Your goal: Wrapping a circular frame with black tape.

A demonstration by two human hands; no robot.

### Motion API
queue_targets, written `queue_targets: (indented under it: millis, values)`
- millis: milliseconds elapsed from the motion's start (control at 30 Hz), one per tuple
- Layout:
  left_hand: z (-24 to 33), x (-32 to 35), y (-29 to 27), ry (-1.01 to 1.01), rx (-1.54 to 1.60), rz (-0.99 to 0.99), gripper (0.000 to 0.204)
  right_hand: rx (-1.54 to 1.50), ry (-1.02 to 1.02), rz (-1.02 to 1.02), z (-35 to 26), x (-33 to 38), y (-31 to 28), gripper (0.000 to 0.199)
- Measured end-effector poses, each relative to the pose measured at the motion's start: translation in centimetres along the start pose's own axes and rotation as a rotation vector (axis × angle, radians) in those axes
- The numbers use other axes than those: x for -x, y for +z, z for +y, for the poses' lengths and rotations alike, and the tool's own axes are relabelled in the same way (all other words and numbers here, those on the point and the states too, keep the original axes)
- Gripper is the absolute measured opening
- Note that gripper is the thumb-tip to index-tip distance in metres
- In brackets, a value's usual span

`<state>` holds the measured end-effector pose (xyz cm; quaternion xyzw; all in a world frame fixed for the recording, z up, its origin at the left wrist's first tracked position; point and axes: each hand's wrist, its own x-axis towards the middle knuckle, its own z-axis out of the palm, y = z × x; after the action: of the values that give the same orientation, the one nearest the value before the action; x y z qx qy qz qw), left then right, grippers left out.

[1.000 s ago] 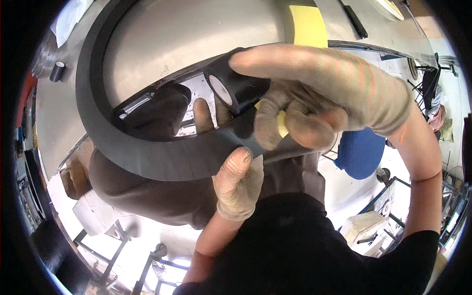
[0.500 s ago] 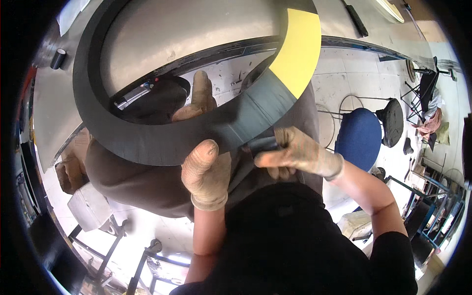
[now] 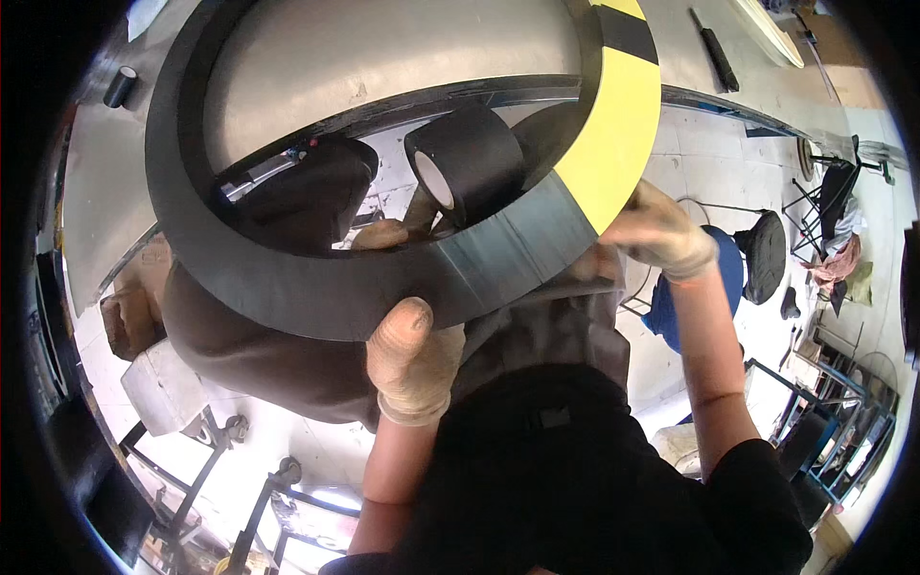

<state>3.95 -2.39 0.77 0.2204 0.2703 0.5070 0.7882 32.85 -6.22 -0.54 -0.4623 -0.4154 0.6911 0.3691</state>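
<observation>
A large flat black ring (image 3: 287,287), with yellow bands (image 3: 618,125) at its right, leans across my lap and the table edge. My left hand (image 3: 417,359), in a beige glove, clasps its lower rim, the thumb lying on the front and fingers coming up through the opening. A wide roll of black tape (image 3: 479,158) with a pale core sits in the opening, right at those fingertips; whether they grip it is hidden. At the ring's right outer edge is my gloved right hand (image 3: 661,235), blurred, its fingertips partly behind the ring next to the yellow band.
The metal table (image 3: 383,48) lies under the ring's far part. A small black roll (image 3: 120,86) stands at its left, a black tool (image 3: 719,59) at its right. To the right are a blue stool (image 3: 709,287) and a black stool (image 3: 764,257); a cardboard box (image 3: 134,321) is at left.
My right hand has moved up and right from below the ring to its outer edge. The tape roll now shows inside the opening. The ring has shifted slightly right, showing more yellow and a black band.
</observation>
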Motion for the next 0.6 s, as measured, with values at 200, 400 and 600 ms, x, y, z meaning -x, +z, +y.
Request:
queue_targets:
  millis: [200,400,600]
  values:
    - [-2.5,0.3,1.4,0.058,0.056,-0.017,0.079,-0.142,0.108,0.005,-11.9,1.7,5.1,0.059]
    - [-1.5,-0.4,1.7,0.128,0.043,-0.069,0.074,-0.740,0.450,-0.243,-15.0,-6.6,8.5,0.051]
    - [0.4,-1.9,0.6,0.159,0.055,-0.069,0.067,-0.441,0.401,-0.172,-11.0,2.1,11.6,0.041]
